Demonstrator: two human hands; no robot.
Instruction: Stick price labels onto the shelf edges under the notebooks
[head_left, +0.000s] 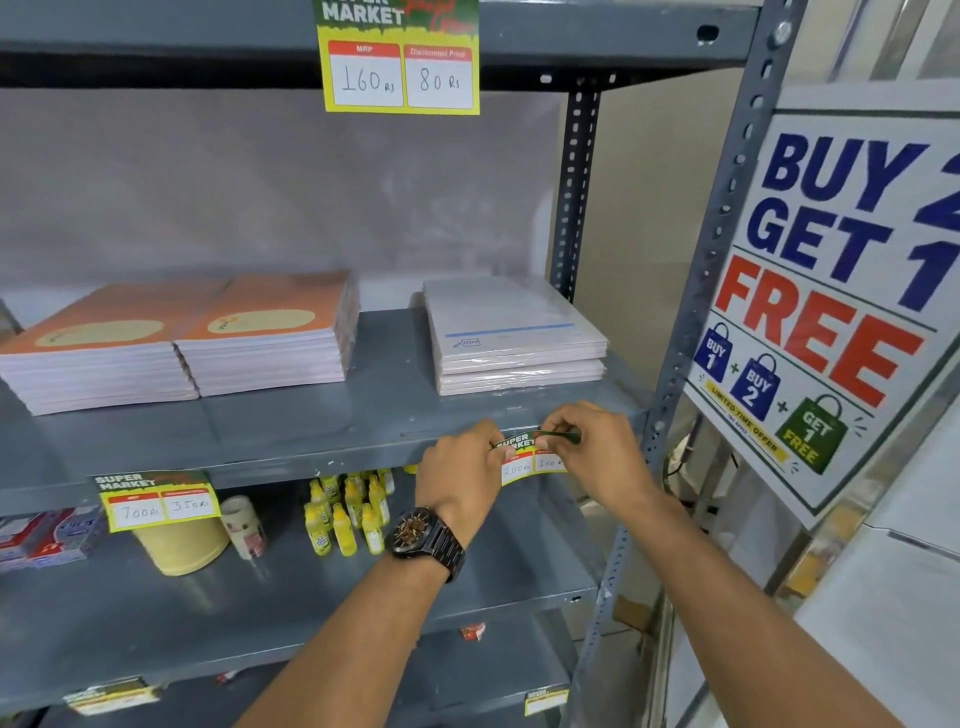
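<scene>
A green, yellow and white price label (524, 462) is held against the grey shelf edge (332, 457), just below a stack of pale wrapped notebooks (514, 338). My left hand (460, 480), with a dark wristwatch, pinches the label's left side. My right hand (592, 447) pinches its top right corner, which is bent. Two stacks of orange notebooks (182, 338) lie on the same shelf to the left. Under them another price label (156, 499) is stuck to the shelf edge.
A third price label (400, 57) hangs from the shelf above. Yellow bottles (348, 509), tape rolls (197, 535) and small boxes (47, 535) sit on the lower shelf. A "Buy 2 Get 1 Free" poster (831, 291) hangs right of the perforated upright (691, 332).
</scene>
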